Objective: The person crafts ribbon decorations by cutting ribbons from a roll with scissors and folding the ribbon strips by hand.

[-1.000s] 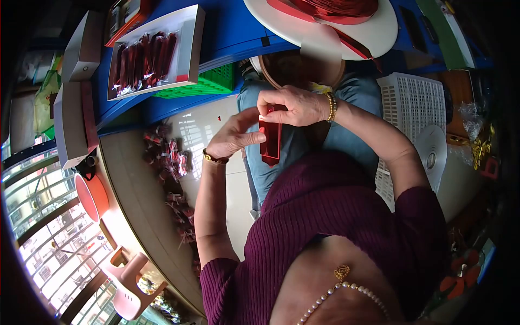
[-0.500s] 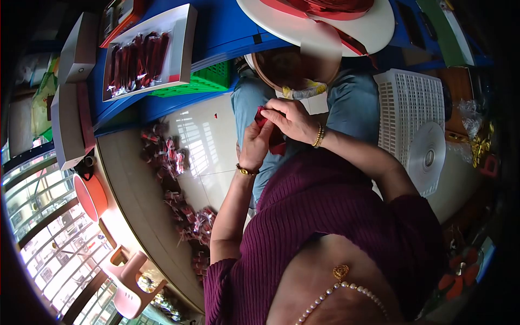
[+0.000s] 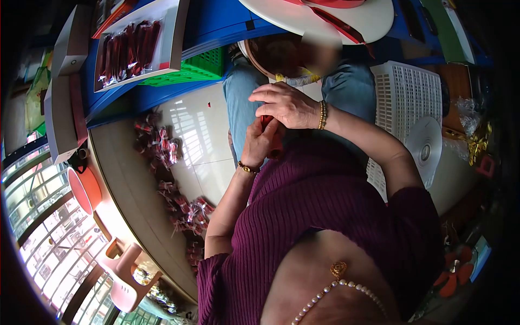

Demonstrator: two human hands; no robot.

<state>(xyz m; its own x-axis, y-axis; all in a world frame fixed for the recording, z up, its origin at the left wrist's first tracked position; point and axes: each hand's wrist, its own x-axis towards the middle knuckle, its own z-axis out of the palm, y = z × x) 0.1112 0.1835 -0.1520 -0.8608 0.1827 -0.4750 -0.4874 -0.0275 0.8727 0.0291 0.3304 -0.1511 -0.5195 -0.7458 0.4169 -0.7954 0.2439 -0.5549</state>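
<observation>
Over my lap, my left hand (image 3: pixel 257 143) is closed around a dark red, shiny, folded strip (image 3: pixel 275 147) that looks like ribbon. Its lower end shows beside the palm, and a bit of red peeks out at the top near the thumb. My right hand (image 3: pixel 292 106) lies just above, its fingers stretched and apart over the strip's upper end. Whether it touches the strip is partly hidden by the fingers. A round white disc (image 3: pixel 346 16) bearing red ribbon (image 3: pixel 336 24) is on the blue table beyond my knees.
An open box (image 3: pixel 176 35) of wrapped dark red strips (image 3: pixel 130 51) stands on the blue table (image 3: pixel 216 27). Below are a green crate (image 3: pixel 197 67) and a brown round container (image 3: pixel 276 57). Several wrapped bundles (image 3: pixel 162 146) lie on the floor at left; a white basket (image 3: pixel 411 97) stands at right.
My right hand's fingers have loosened from a pinch at the red strip's top and now spread out over it. My left hand keeps hold of the strip. The view has shifted slightly.
</observation>
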